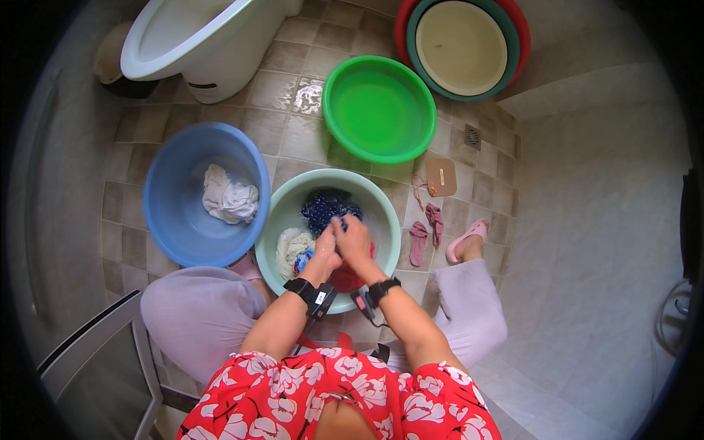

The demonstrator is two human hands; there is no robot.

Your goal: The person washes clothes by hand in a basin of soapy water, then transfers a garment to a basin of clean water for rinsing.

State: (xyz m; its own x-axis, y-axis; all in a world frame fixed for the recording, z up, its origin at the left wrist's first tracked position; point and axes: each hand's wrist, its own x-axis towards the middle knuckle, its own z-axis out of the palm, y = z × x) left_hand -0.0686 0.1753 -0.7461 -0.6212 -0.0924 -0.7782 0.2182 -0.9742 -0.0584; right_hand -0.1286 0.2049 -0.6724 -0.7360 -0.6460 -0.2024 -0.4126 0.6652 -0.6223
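In front of me stands a pale green basin (391, 220) with laundry in it. A navy cloth with white dots (330, 208) lies at its far side. Cream cloth (291, 246) and a blue-patterned piece (303, 260) are at the left, and red cloth (346, 279) shows below my wrists. My left hand (326, 254) and my right hand (354, 241) meet over the basin, fingers curled and pressed together, right at the near edge of the navy cloth. Whatever is between the fingers is hidden. Both wrists wear black straps with small devices.
A blue basin (165, 198) with white cloth (229, 196) stands left. Beyond is a bright green basin (427, 121), with stacked basins (522, 44) behind. Pink socks (418, 243), a brown square piece (441, 177) and a floor drain (472, 137) are right; a toilet (220, 70) is far left.
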